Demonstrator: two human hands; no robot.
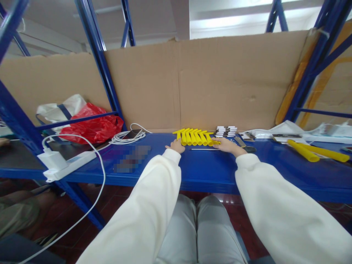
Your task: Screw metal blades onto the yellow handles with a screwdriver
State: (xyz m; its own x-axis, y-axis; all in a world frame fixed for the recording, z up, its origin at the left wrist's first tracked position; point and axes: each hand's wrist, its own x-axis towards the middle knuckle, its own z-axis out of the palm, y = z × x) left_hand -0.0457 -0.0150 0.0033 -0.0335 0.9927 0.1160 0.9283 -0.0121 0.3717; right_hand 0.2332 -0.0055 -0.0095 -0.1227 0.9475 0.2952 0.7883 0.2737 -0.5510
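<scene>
Several yellow tubes (194,138) with flared round ends lie side by side in a slanting row on the blue shelf. My left hand (176,146) is at the row's left end, its fingers curled against the outermost tube. At the right end, my right hand (226,145) has its fingers closed on a yellow piece; the fingertips are partly hidden. A thin pale rod (204,149) lies in front of the row. Just behind my right hand sits a stack of small white-and-black packets (226,131). A dark-ended tool (249,149) lies beside my right wrist.
Two long yellow tubes (308,154) lie on the right of the blue shelf (203,172). A white power strip (73,165), a coiled white cable (128,137) and a red plastic bag (93,123) are on the left. Cardboard (214,80) walls the back between blue posts.
</scene>
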